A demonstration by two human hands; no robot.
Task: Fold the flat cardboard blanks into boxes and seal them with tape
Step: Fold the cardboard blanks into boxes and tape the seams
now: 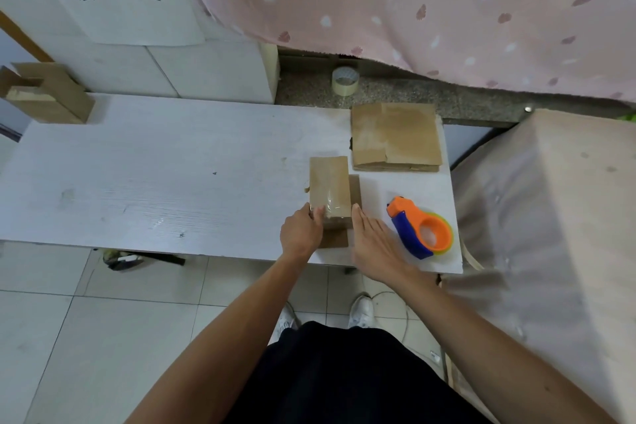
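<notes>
Currently the box (328,189) sits near the front edge of the table (155,175), clear tape shining on its top. Left hand (301,234) grips the near-left corner with curled fingers, likely to keep it from sliding. Right hand (373,244) is flat with straight fingers against the right side; actual contact unclear, probably squaring or smoothing. Tape dispenser (420,227) is parked just right of it for a quick grab. Stack of flat blanks (395,138) waits behind.

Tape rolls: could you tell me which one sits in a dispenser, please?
The yellowish roll in the orange-and-blue dispenser by the right hand; the other roll stands bare on the ledge.
</notes>
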